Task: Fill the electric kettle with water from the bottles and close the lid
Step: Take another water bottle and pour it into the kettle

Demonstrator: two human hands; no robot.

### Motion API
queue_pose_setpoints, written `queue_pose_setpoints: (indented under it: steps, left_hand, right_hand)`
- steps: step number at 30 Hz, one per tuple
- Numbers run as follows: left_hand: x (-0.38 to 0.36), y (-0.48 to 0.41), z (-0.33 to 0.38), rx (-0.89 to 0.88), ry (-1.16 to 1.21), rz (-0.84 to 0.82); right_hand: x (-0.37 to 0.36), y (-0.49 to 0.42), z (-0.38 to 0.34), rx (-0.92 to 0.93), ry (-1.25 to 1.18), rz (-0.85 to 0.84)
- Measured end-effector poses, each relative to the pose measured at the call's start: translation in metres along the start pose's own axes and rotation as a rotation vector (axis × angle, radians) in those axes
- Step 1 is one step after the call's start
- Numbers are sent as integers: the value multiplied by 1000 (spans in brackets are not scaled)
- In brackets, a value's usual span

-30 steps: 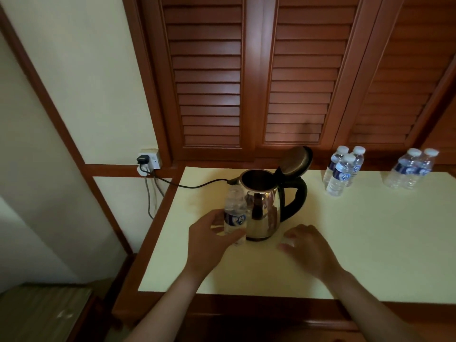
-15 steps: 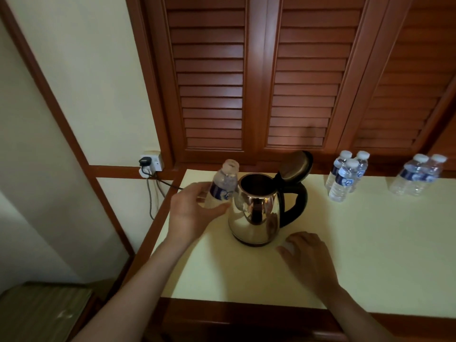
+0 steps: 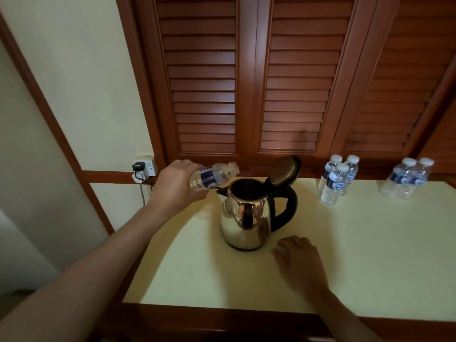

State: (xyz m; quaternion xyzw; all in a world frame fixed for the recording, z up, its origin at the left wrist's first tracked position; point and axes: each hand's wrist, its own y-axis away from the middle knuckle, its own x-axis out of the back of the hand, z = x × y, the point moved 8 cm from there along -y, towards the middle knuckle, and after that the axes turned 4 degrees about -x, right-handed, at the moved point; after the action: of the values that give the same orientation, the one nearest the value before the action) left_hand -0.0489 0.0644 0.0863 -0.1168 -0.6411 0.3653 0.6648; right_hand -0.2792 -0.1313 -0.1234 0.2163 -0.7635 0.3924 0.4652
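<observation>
A shiny steel electric kettle with a black handle stands on the pale yellow table. Its lid is tipped up and open. My left hand holds an uncapped water bottle, tilted almost flat, its neck pointing right just above the kettle's left rim. No water stream is visible. My right hand rests palm down on the table in front of the kettle's handle, fingers slightly curled, holding nothing that I can see.
Three capped bottles stand at the back right of the kettle, two more bottles farther right. A wall socket with a black plug is on the left wall. Wooden louvred doors rise behind the table.
My left hand has lifted the bottle from the table beside the kettle and tipped it over toward the kettle's opening. My right hand has stayed on the table.
</observation>
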Motion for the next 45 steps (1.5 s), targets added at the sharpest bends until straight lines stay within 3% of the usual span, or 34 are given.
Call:
queue_pose_setpoints:
  steps: [45]
  left_hand:
    - [2,-10,11,-108,-142,-38]
  right_hand:
    - [3,1,-3,-47,49,-19]
